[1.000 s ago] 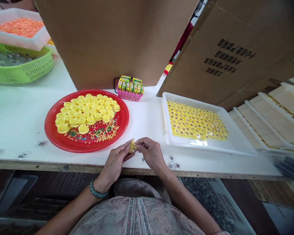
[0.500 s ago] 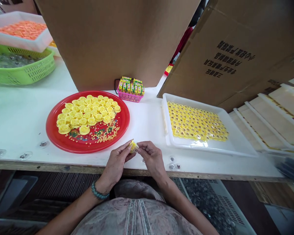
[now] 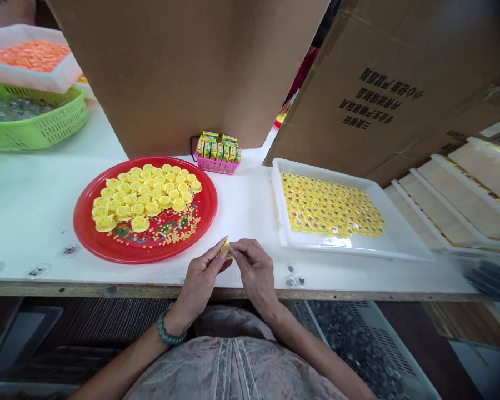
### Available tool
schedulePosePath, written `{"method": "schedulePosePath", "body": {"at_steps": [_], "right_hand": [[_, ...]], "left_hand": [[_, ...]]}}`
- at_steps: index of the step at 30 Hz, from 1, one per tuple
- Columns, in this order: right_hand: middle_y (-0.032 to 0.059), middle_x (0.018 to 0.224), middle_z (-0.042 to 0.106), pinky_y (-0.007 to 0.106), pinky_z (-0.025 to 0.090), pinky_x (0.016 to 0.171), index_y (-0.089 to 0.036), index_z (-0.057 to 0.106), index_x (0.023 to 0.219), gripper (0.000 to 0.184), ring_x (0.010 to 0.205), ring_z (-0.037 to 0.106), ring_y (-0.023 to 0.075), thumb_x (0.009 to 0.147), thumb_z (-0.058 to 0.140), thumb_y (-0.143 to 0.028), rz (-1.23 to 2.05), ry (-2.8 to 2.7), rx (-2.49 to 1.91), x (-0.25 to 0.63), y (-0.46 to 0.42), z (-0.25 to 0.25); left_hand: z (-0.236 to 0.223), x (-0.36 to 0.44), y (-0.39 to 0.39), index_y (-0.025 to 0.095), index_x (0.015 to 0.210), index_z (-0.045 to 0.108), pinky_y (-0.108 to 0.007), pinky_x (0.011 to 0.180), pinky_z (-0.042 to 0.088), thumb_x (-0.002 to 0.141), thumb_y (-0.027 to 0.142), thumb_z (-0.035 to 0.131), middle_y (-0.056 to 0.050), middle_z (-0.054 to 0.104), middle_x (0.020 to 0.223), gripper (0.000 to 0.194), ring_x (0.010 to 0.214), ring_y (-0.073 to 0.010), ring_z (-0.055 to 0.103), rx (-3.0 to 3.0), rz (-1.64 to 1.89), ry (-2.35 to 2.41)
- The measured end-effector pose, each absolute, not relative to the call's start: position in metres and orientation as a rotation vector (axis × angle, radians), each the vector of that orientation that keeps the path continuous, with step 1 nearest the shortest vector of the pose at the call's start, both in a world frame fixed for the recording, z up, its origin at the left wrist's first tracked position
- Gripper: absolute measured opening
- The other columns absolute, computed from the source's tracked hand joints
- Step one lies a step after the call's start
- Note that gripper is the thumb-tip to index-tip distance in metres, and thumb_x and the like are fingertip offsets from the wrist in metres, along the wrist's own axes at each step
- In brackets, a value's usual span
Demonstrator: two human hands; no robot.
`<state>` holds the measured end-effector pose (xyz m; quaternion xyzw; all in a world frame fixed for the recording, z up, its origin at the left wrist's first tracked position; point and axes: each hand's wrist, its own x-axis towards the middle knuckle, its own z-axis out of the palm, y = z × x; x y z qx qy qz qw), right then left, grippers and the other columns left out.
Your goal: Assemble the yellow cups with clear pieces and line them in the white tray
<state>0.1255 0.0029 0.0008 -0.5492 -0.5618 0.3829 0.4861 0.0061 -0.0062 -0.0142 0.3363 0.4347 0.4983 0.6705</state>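
My left hand and my right hand meet above the table's front edge. Both are closed in a pinch on one small round yellow plastic piece, largely covered by my fingers. Left of them lies a red tray holding a heap of similar yellow round pieces and scattered tiny pale yellow beads. To the right, a white tray carries rows of yellow pieces with dark centres and shiny tops.
A pink basket of small yellow-green boxes stands behind. Cardboard sheets wall off the back. Clear discs lie near the front edge. A green basket sits far left; stacked white trays stand right.
The yellow piece has turned between my fingers, and less of it shows. My right fingers have closed in against it. The whole view has shifted slightly.
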Motion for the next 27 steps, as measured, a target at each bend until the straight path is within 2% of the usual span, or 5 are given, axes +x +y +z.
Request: {"method": "schedulePosePath", "body": {"at_steps": [6, 10, 13, 17, 27], "right_hand": [[0.0032, 0.092, 0.061, 0.026, 0.049, 0.073, -0.023, 0.069, 0.095, 0.018, 0.082, 0.058, 0.0137, 0.084, 0.056, -0.017, 0.857, -1.512, -1.302, 0.136, -0.002, 0.005], [0.0034, 0.099, 0.058, 0.027, 0.051, 0.075, -0.025, 0.062, 0.113, 0.037, 0.08, 0.058, 0.0127, 0.079, 0.063, -0.014, 0.812, -1.661, -1.269, 0.141, -0.007, 0.005], [0.0031, 0.096, 0.058, 0.026, 0.052, 0.073, -0.023, 0.064, 0.106, 0.031, 0.076, 0.058, 0.0113, 0.077, 0.063, -0.011, 0.72, -1.636, -1.288, 0.14, -0.007, 0.002], [0.0033, 0.092, 0.06, 0.026, 0.053, 0.071, -0.022, 0.064, 0.103, 0.025, 0.075, 0.059, 0.0118, 0.079, 0.061, -0.012, 0.59, -1.685, -1.284, 0.139, -0.007, -0.002], [0.0125, 0.099, 0.062, 0.032, 0.054, 0.078, -0.013, 0.052, 0.119, 0.038, 0.091, 0.059, 0.0193, 0.081, 0.055, -0.011, 0.026, -1.983, -1.207, 0.135, -0.014, -0.007]], "left_hand": [[-0.011, 0.006, -0.007, 0.024, 0.125, 0.054, -0.032, 0.103, 0.042, 0.084, 0.034, 0.057, -0.001, 0.051, 0.135, 0.042, 0.123, -0.0194, 0.046, 0.818, 1.122, 0.965], [-0.014, 0.006, -0.007, 0.025, 0.129, 0.049, -0.036, 0.103, 0.041, 0.084, 0.033, 0.058, -0.003, 0.054, 0.132, 0.047, 0.12, -0.0203, 0.05, 0.77, 1.105, 0.936], [-0.014, 0.008, -0.009, 0.024, 0.13, 0.048, -0.039, 0.105, 0.039, 0.084, 0.032, 0.058, -0.004, 0.057, 0.129, 0.048, 0.12, -0.0218, 0.049, 0.735, 1.114, 0.885], [-0.012, 0.01, -0.011, 0.022, 0.128, 0.052, -0.038, 0.105, 0.038, 0.083, 0.03, 0.06, -0.005, 0.061, 0.124, 0.046, 0.118, -0.0216, 0.051, 0.726, 1.128, 0.875], [-0.014, 0.013, -0.009, 0.019, 0.109, 0.064, -0.034, 0.094, 0.043, 0.074, 0.03, 0.068, -0.007, 0.066, 0.109, 0.036, 0.1, -0.0197, 0.058, 0.732, 1.246, 1.052]]}}
